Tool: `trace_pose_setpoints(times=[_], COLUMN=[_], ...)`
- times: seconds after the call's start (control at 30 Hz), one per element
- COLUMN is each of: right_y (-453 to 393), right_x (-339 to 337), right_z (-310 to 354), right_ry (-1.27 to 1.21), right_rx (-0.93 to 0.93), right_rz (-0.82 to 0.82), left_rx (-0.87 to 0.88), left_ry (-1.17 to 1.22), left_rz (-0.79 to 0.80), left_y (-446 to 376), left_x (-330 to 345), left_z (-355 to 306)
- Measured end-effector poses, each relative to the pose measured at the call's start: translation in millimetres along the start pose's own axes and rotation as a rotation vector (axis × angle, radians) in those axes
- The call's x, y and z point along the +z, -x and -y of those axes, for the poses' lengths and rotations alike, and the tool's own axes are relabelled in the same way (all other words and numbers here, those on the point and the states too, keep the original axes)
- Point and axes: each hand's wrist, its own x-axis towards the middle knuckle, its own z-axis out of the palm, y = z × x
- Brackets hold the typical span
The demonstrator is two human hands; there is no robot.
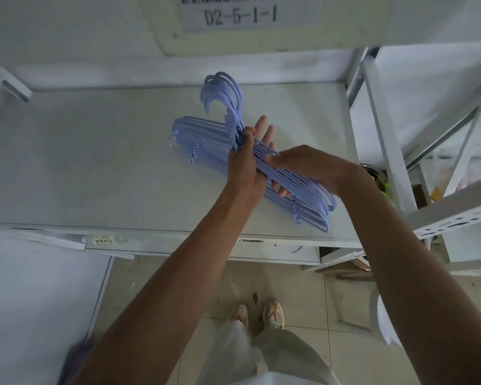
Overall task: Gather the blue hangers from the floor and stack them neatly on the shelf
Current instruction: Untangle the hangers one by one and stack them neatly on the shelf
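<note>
The blue hangers (206,140) are pale lavender-blue plastic, thin-barred, gathered into one bundle with their hooks nested together and curving up toward the back of the shelf (95,162). Their shoulders fan out a little at the two ends, one end toward the left of the board, the other toward its front edge at the right. The bundle sits over the white shelf, whether resting on it or held just above I cannot tell. The left hand (245,165) wraps around the bundle at the necks just below the hooks, fingers showing past the bars on the far side. The right hand (308,165) is closed over the bars beside it, nearer the right-hand end
</note>
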Motion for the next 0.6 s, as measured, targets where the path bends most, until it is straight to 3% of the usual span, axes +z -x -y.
trace_pose_setpoints(times=[0.1, 0.27, 0.33, 0.4, 0.53, 0.6], right_y=[-11.0, -19.9, -20.5, -19.0, -11.8, -9.0], right_x=[3.0, 14.7, 13.0, 8.1, -7.7, -14.8], right_z=[13.1, 0.8, -0.2, 1.5, 6.4, 8.0], right_ry=[0.138, -0.015, -0.012, 0.008, 0.056, 0.068], right_rx=[0.109, 0.092, 0.106, 0.122, 0.160, 0.189], right_rz=[0.072, 0.116, 0.092, 0.086, 0.077, 0.072], left_rx=[-0.047, -0.255, -0.293, -0.124, 0.494, 0.737], left_ry=[-0.066, -0.197, -0.388, -0.686, -1.181, -1.486], left_rz=[0.064, 0.103, 0.109, 0.101, -0.008, 0.083], left_y=[14.3, 34.1, 47.7, 58.4, 20.5, -18.0], left_x=[-12.4, -42.9, -63.1, -85.9, -106.4, -98.4], left_z=[0.8, -25.3, -44.2, -64.4, -118.0, -133.1])
